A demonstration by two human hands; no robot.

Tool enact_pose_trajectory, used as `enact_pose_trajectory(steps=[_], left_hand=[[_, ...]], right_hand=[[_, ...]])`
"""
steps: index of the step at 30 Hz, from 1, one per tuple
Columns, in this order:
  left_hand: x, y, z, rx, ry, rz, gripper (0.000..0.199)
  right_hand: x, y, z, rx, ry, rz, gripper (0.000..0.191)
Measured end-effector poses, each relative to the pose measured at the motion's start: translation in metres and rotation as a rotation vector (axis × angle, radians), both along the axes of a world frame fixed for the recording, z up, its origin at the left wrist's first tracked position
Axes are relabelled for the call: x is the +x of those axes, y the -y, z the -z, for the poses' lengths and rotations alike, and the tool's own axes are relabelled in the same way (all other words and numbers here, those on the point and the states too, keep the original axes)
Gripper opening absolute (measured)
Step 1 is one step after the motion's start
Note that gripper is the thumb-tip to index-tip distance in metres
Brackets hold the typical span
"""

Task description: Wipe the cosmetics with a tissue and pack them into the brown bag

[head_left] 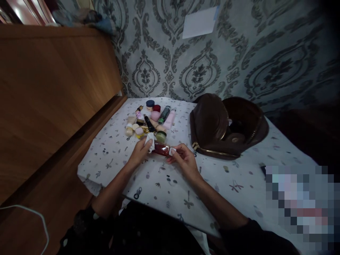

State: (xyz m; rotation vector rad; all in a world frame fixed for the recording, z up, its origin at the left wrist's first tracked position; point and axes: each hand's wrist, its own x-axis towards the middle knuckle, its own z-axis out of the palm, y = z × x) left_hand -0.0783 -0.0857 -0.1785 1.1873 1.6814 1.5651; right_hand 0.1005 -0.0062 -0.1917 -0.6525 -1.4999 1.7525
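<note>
Just in front of the cosmetics, a dark red see-through bottle (160,149) lies sideways between my two hands. My left hand (140,151) is closed on a crumpled white tissue (150,142) pressed against the bottle's left end. At the other end, the fingers of my right hand (185,160) are closed around the bottle near a small white part (172,151), perhaps its cap or more tissue; I cannot tell which. Close beyond my left hand are a green-lidded jar (161,136) and a black tube (148,123).
Several jars and tubes cluster on the white patterned cloth (170,193), including a pink tube (170,119) and a dark green bottle (165,114). A brown zip bag (209,122) stands open at right. A wooden cabinet (58,88) borders the left; a pixelated patch covers the right front.
</note>
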Motion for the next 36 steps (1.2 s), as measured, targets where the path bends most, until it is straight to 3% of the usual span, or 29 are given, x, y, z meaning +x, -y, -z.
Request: enact_pose_trajectory(steps=[8,18,26,30,36], left_hand=[[0.029,-0.001,0.0,0.103,0.431,-0.103,0.047],[0.057,-0.008,-0.004,0.283,0.709,-0.228,0.048],[0.088,-0.006,0.004,0.276,0.725,-0.238,0.042],[0.101,-0.005,0.012,0.258,0.667,-0.171,0.047],[0.098,-0.002,0.014,0.235,0.604,-0.139,0.051]], right_hand=[[-0.003,0.004,0.003,-0.108,-0.097,0.014,0.039],[-0.004,0.007,-0.001,0.0,-0.061,0.021,0.039],[-0.005,0.009,0.0,0.026,-0.069,0.021,0.04],[-0.004,0.01,0.0,0.009,-0.076,0.045,0.042],[-0.004,0.011,-0.003,0.022,-0.084,0.051,0.039]])
